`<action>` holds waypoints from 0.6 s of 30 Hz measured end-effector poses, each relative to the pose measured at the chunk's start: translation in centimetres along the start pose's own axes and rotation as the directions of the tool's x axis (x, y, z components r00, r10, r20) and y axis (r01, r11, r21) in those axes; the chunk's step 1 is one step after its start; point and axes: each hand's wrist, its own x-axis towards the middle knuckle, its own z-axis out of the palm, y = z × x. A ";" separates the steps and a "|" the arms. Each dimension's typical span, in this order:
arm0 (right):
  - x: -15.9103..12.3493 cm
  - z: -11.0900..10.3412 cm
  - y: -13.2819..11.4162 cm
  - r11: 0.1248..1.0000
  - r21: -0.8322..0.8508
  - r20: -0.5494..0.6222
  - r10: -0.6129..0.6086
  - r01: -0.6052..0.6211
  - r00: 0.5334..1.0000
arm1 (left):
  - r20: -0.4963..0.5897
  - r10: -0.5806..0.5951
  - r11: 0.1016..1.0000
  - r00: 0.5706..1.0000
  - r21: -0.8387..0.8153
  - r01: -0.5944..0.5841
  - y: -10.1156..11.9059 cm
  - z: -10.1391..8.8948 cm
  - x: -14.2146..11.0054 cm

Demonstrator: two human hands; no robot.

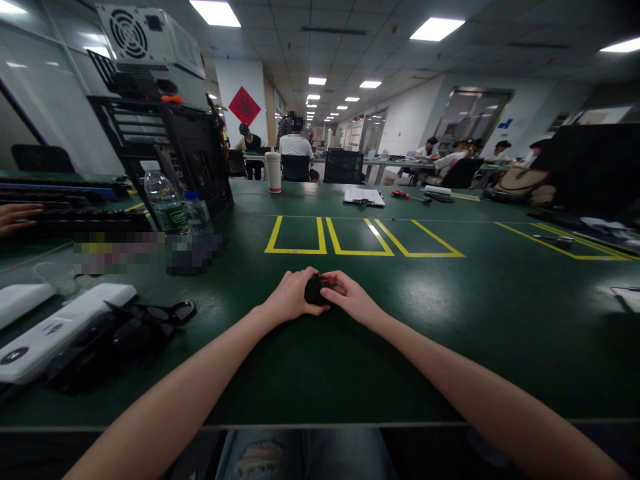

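Note:
Both my arms reach out over a dark green table (450, 333). My left hand (290, 297) is curled round a small black object (314, 291) that rests at the table's middle. My right hand (350, 297) meets it from the right, its fingers pinched on the same black object. What the object is I cannot make out. Just beyond the hands lie three yellow outlined boxes (357, 237) marked on the table.
At left stand an open computer case (170, 147) with a power supply on top, two water bottles (167, 203), white boxes (55, 330) and black glasses (165, 312). Another person's hand (15, 217) shows at far left. A cup (273, 172), clipboard (364, 195) and screwdriver (410, 195) lie farther back. Seated people work beyond.

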 end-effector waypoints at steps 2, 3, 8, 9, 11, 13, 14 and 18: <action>-0.1 -0.1 -0.1 1.000 -0.013 0.012 0.017 -0.017 1.000 | 0.001 -0.004 1.000 1.000 -0.001 0.004 0.0 0.0 0.0; -0.1 -0.1 -0.2 1.000 -0.012 0.020 0.018 -0.018 1.000 | 0.000 -0.004 1.000 1.000 0.003 0.004 0.0 0.0 0.0; -0.1 -0.1 0.0 0.998 0.054 0.050 -0.017 0.014 0.999 | -0.011 0.005 1.000 1.000 0.023 -0.005 -0.2 0.3 0.1; 0.0 -0.1 0.1 0.997 0.077 0.043 -0.030 0.027 0.999 | -0.014 0.009 1.000 1.000 0.024 -0.008 -0.2 0.3 0.1; 0.1 -0.1 0.4 0.992 0.118 0.033 -0.051 0.047 0.998 | -0.020 0.016 1.000 1.000 0.028 -0.015 -0.3 0.4 0.1; 0.2 -0.1 0.4 0.990 0.130 0.035 -0.055 0.050 0.998 | -0.022 0.019 0.999 1.000 0.029 -0.018 -0.3 0.4 0.1; 0.2 0.0 0.4 0.991 0.124 0.035 -0.051 0.047 0.998 | -0.021 0.018 0.999 1.000 0.029 -0.017 -0.3 0.4 0.1; 0.1 0.0 0.2 0.998 0.054 0.024 -0.011 0.010 1.000 | -0.009 0.010 1.000 1.000 0.024 -0.010 -0.3 0.2 0.0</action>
